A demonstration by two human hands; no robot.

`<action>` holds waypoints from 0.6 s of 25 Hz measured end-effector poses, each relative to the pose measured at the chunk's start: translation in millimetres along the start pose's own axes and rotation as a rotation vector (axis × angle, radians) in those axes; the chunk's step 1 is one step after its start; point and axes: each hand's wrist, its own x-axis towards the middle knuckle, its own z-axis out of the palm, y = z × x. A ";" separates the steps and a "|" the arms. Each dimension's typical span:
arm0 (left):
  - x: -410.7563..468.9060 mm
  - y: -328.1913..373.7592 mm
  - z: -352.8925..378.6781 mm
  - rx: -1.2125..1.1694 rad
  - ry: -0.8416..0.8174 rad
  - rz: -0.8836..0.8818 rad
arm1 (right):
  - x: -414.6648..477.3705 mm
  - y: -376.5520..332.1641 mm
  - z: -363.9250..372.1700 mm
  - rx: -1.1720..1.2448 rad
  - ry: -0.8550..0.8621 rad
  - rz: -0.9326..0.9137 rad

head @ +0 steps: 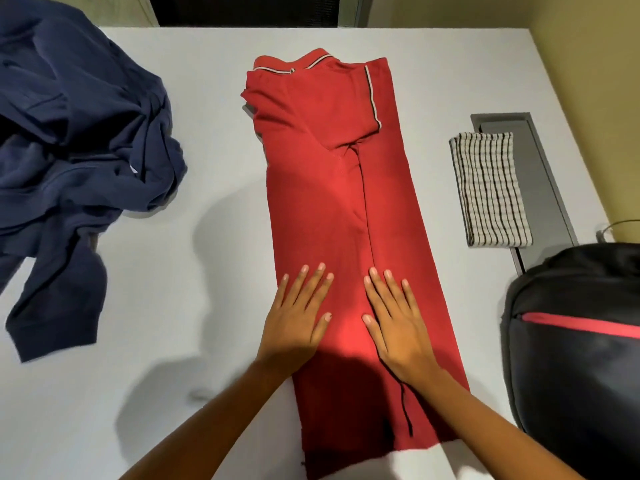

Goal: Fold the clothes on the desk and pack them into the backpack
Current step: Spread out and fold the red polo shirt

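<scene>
While left hand (294,322) and right hand (398,325) press flat on the red shirt (329,188), fingers (313,282) lie straight — gripping nothing; navy sweatshirt (76,140) well left of them; backpack (575,362) right.

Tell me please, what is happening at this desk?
A person is folding a red shirt on the white desk. The left hand and the right hand lie flat on its lower half; its sides are already folded inward. A blue sweatshirt lies crumpled on the left, a folded checked cloth and a black backpack on the right.
</scene>
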 end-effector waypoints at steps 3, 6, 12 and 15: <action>-28.3 2.6 -1.3 -0.042 -0.030 0.039 | -41.8 -3.5 -1.3 0.109 -0.018 -0.007; -64.8 7.2 -5.8 -0.205 -0.019 -0.010 | -76.0 -3.3 -7.1 0.188 0.036 0.132; -133.3 24.4 -9.4 -0.485 0.044 -0.198 | -132.2 -5.9 -10.9 0.246 0.125 0.554; -153.5 38.4 -16.6 -0.637 0.148 -0.318 | -156.1 -11.2 -10.8 0.221 0.133 0.507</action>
